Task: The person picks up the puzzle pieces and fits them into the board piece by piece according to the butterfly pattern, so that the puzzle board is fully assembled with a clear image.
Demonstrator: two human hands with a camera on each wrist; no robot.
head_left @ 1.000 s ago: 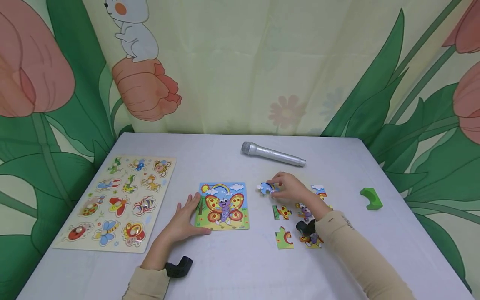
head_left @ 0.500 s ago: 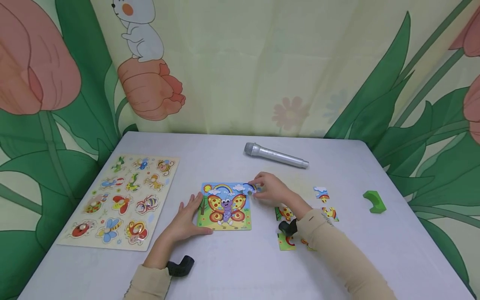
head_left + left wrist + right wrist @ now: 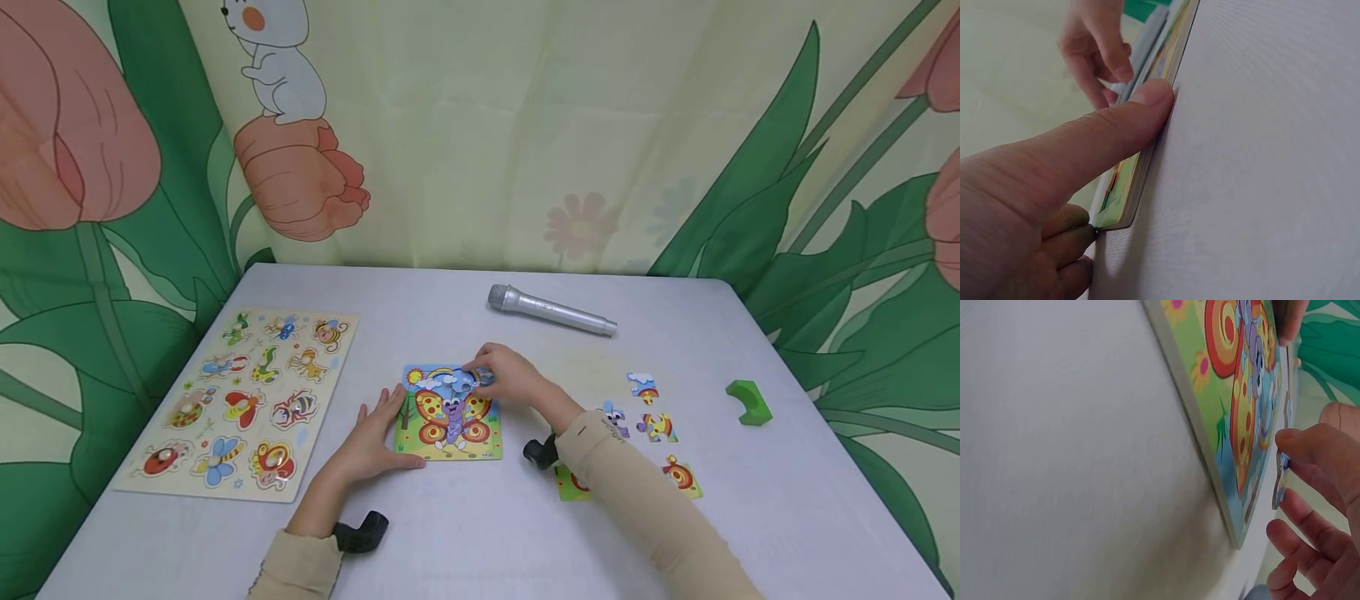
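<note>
A square butterfly puzzle board (image 3: 480, 446) lies flat on the table in the head view. My left hand (image 3: 367, 442) rests against its left and near edges, thumb along the near edge and fingers spread at the left. In the left wrist view the thumb (image 3: 1116, 125) lies straight along the board's side. My right hand (image 3: 513, 379) is over the board's upper part. Between thumb and fingers it pinches a blue puzzle piece (image 3: 1281, 478), seen nearly edge-on in the right wrist view. Part of the rainbow picture is hidden by that hand and piece.
Several loose puzzle pieces (image 3: 658, 427) lie right of the board, partly under the right sleeve. A larger insect peg board (image 3: 247, 400) is at the left. A silver microphone (image 3: 552, 311) lies behind, and a green arch-shaped block (image 3: 748, 403) far right.
My right hand has carried the blue puzzle piece leftward from beside the loose pieces to above the butterfly board. My left hand has stayed at the board's edges.
</note>
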